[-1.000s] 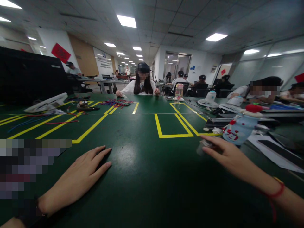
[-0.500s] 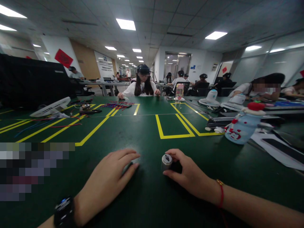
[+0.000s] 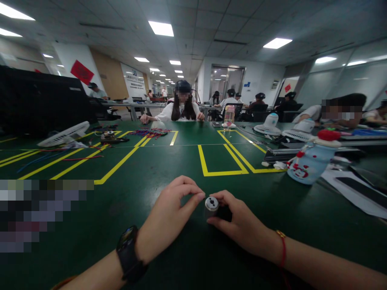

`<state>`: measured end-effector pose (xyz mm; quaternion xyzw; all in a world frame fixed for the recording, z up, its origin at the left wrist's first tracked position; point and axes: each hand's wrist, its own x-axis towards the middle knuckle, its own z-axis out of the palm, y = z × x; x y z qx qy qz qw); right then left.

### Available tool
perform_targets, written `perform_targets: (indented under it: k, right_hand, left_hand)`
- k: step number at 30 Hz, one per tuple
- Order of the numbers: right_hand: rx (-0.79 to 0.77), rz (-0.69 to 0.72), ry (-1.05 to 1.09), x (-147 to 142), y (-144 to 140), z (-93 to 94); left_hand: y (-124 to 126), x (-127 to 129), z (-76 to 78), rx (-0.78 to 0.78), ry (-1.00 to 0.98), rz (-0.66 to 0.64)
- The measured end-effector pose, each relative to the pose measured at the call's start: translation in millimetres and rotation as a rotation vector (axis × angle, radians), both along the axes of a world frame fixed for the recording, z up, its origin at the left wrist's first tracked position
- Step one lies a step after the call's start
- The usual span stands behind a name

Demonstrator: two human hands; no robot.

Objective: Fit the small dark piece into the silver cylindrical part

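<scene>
A small grey cylinder with a silver cap (image 3: 211, 205), like a tiny motor, stands on the green table (image 3: 169, 165) just in front of me. My right hand (image 3: 242, 225) grips it from the right with thumb and fingers. My left hand (image 3: 169, 217), with a black watch on its wrist, has come up to it from the left. The left fingertips are pinched together right beside the cap, touching or nearly touching it.
A pale blue snowman-shaped bottle (image 3: 308, 161) lies at the right by papers and a dark tablet. Yellow tape boxes (image 3: 222, 161) mark the table. A white fan (image 3: 65, 135) and coloured wires (image 3: 149, 132) lie at the far left. A person (image 3: 181, 106) sits opposite; others work behind.
My right hand drew the cylinder from the right side to the table's middle. My left hand slid right, lifted off the table and pinched in beside the cap.
</scene>
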<state>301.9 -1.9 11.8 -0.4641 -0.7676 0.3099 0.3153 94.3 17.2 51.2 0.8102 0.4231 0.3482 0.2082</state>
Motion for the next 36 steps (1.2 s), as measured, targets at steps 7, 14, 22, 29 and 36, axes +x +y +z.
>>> perform_targets:
  k: [7,14,22,29,36]
  right_hand:
    - [0.042,-0.010,-0.018,-0.2,-1.5,-0.2]
    - [0.067,0.000,-0.045,-2.2,-1.5,-1.1]
    - [0.201,-0.292,-0.264,78.9,-6.3,9.2]
    - [0.166,-0.820,-0.463,223.5,-6.3,-8.5]
    - [0.610,-0.698,-0.757,159.3,-8.9,-0.1]
  left_hand:
    - [1.9,-8.5,-32.9,-0.073,0.214,-0.069]
    - [0.5,-6.7,-33.7,-0.052,0.231,-0.069]
    - [11.5,-92.5,-40.2,-0.017,0.332,0.075]
    - [21.2,-183.9,-71.3,-0.037,0.488,0.286]
    - [11.8,-160.0,-76.7,0.002,0.634,0.256]
